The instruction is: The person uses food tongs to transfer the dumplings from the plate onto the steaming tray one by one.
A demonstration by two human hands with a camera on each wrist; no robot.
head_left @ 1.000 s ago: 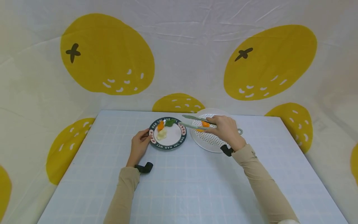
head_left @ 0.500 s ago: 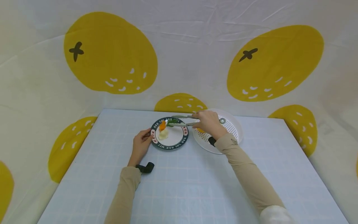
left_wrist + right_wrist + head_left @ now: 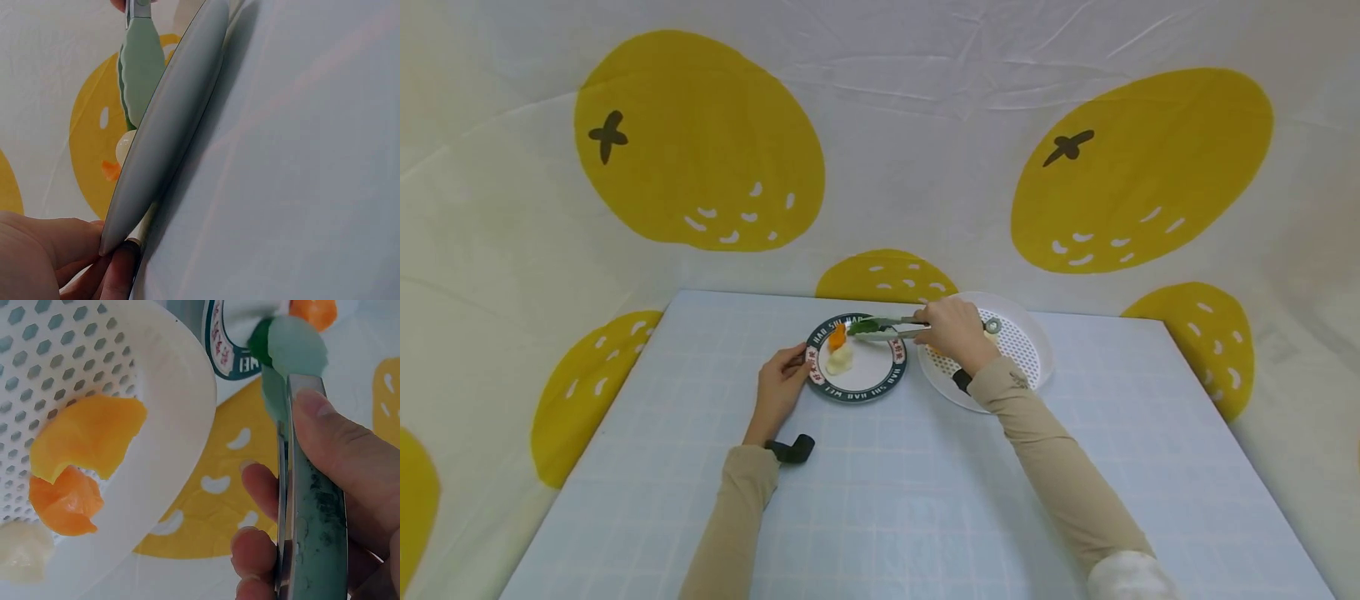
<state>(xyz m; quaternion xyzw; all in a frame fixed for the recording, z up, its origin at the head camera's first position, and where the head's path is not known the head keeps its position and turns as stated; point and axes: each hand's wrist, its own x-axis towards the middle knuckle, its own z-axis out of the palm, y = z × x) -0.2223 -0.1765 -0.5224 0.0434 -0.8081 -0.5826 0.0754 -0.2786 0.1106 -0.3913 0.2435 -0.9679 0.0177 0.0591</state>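
My left hand (image 3: pixel 777 392) pinches the left rim of a round plate (image 3: pixel 859 395) with a dark lettered border, thumb above and fingertips beneath. Green-tipped metal tongs (image 3: pixel 319 537) lie in my right hand (image 3: pixel 957 329), its thumb and fingers squeezing the two arms close together. The tongs' tips are around a dark green leafy piece (image 3: pixel 258 344) over the back of the plate. On the plate, left of the tips, are an orange piece (image 3: pixel 837 337) and a cream-coloured lump (image 3: pixel 839 361).
Right of the plate is a white round perforated tray (image 3: pixel 1026 350), partly under my right hand and forearm. It carries a yellow piece (image 3: pixel 90 434), an orange piece (image 3: pixel 65 503) and a pale piece (image 3: pixel 25 550). A fruit-printed cloth (image 3: pixel 910 167) hangs behind the table (image 3: pixel 880 517).
My right hand has carried the tongs left from over the perforated tray to the plate, and their spread tips have come together around the green piece. The left hand stays on the rim.
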